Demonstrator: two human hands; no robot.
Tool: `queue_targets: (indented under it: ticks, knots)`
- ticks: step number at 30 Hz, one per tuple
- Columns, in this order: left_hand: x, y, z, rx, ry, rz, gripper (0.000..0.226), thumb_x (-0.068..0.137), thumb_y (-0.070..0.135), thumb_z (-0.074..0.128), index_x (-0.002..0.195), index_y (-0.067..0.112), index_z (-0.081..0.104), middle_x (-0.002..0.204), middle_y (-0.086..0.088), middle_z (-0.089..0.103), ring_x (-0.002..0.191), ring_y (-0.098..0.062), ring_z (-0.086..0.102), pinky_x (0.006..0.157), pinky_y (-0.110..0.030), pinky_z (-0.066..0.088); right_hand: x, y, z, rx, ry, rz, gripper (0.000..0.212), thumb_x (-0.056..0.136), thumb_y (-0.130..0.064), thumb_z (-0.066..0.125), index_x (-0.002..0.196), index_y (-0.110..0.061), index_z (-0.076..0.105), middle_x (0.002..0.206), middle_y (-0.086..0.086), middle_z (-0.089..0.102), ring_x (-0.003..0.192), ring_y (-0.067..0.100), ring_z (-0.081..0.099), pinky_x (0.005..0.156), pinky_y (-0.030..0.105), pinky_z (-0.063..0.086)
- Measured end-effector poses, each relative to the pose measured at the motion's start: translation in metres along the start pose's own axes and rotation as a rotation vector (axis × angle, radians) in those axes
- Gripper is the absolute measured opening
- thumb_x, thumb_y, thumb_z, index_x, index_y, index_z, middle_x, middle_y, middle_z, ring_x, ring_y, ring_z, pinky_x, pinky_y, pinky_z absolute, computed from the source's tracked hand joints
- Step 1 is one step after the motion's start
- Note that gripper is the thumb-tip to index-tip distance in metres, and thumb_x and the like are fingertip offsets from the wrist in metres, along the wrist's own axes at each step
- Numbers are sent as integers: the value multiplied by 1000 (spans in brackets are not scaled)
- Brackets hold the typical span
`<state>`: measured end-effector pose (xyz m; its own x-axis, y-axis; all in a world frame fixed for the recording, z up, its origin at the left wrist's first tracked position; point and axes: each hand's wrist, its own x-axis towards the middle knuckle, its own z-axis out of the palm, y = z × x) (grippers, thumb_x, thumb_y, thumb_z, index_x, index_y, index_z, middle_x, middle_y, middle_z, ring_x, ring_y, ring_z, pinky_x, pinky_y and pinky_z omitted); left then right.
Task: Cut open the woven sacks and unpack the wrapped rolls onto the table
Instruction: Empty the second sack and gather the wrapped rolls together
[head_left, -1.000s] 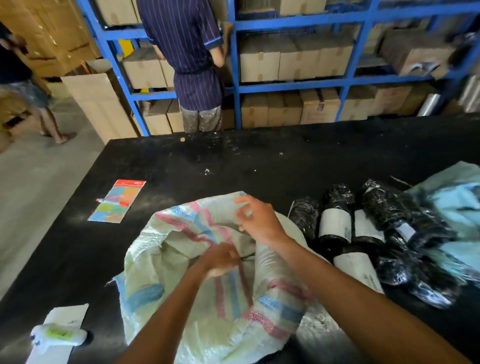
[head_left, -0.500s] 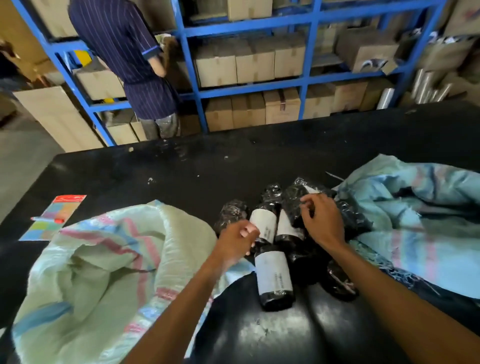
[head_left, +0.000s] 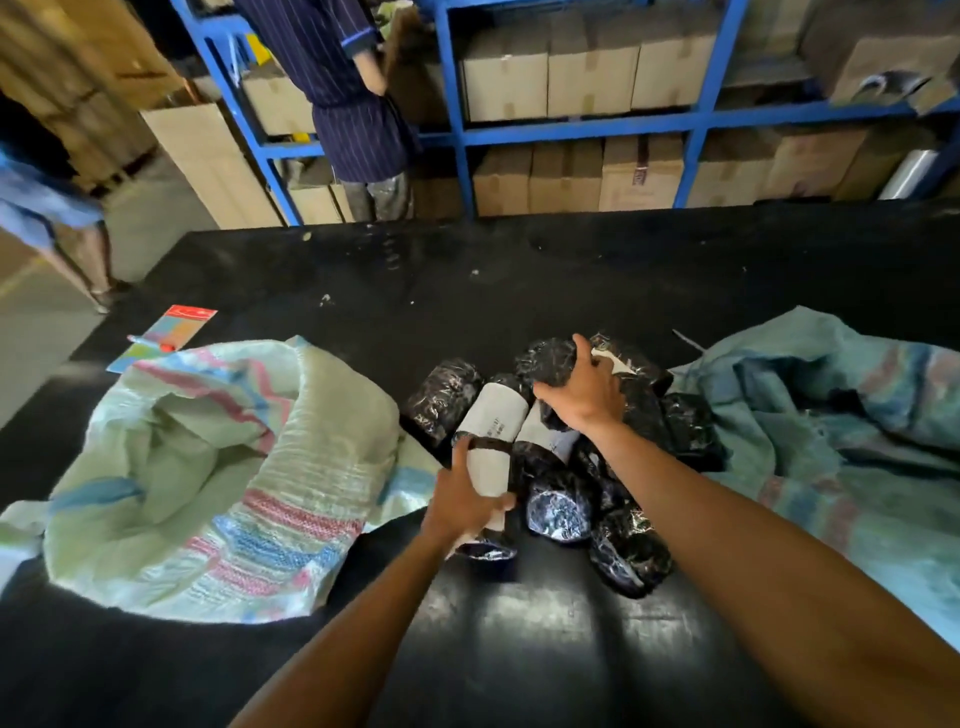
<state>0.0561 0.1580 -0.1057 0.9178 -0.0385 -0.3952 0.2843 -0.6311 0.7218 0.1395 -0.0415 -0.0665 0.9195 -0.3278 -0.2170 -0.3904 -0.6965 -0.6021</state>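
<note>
Left hand (head_left: 462, 499) wraps labelled roll (head_left: 488, 441); right hand (head_left: 582, 395) clutches roll in pile (head_left: 553, 364). Film wrap probably slippery, rolls firm; grip mid-body over paper label.

Woven sacks: 2 on the counter (head_left: 519, 291) — pale green sack (head_left: 218, 467) at 9 o'clock, blue-green sack (head_left: 831, 415) at 3 o'clock

Wrapped rolls (head_left: 558, 506): one heap at centre, about 9 visible, exact count unclear where they overlap; 3 show white labels

Hands: 2 — left hand (head_left: 462, 504) at 6 o'clock of the heap, right hand (head_left: 584, 392) at 12 o'clock

Colour card (head_left: 171, 332): 1, at 10 o'clock

Other people: 2 — one at the blue shelving (head_left: 571, 124) at 12 o'clock, one at the far 9 o'clock edge

Cardboard boxes on shelves: many, not countable
</note>
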Motion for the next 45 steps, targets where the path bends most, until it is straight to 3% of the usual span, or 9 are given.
queue_targets:
  ticks: [3,6,12,19,22,28,33,41,45]
  knots:
    - [-21,26,-51,-349,22,63,93,75,20,85,145,39,27,123,-6,58,94,-18,64,66,-29,61,-8,-15,-16,386,-2,-38,96,76,-48,75,153,-36,18,148,8,37,132,31,45,106,44,41]
    - [-39,39,-116,-594,97,113,85,72,29,85,139,44,35,124,-12,63,102,-32,69,78,-51,60,-19,-43,-20,682,-112,-31,92,75,-47,76,150,-39,25,132,-6,50,118,17,51,99,35,43]
    - [-50,13,-239,-827,358,165,57,86,15,73,129,41,45,127,-9,64,112,-30,66,84,-47,59,-44,-107,9,832,-490,-6,61,85,-29,74,137,-35,44,114,-7,59,92,8,57,68,41,57]
    - [-29,-69,-322,-772,516,23,77,73,23,81,136,39,39,123,-9,63,106,-28,68,84,-51,59,-70,-243,70,1087,-832,8,47,87,-31,71,127,-39,49,124,-2,54,114,29,56,84,70,50]
    - [-6,-114,-342,-750,426,-126,76,77,16,81,137,27,36,118,-14,62,95,-30,69,67,-42,61,-95,-305,115,1020,-884,22,26,91,-29,66,109,-40,51,113,-6,52,108,30,55,82,71,50]
    - [50,-182,-338,-500,247,-306,72,79,7,79,138,14,38,109,-13,60,83,-23,63,57,-30,53,-92,-313,217,178,-642,-99,79,78,-44,69,143,-24,29,141,11,45,123,36,49,98,42,47]
    - [82,-191,-315,-178,24,-247,100,70,22,85,149,19,24,130,-15,51,110,-29,55,85,-38,54,-67,-270,236,-599,-596,-248,68,86,-46,55,146,-19,37,150,17,40,130,34,48,102,41,45]
    - [94,-191,-276,505,-314,-217,116,81,46,75,154,41,-16,151,-19,38,137,-41,39,104,-48,42,-76,-251,204,-907,-672,-399,39,91,-28,64,126,-10,60,128,10,58,122,31,53,107,50,38]
    - [91,-155,-281,596,-9,-27,83,86,40,68,154,30,22,139,-11,56,129,-33,50,105,-45,44,-76,-249,165,-374,-440,-528,19,93,-11,53,99,-9,71,100,10,71,94,27,70,84,36,57]
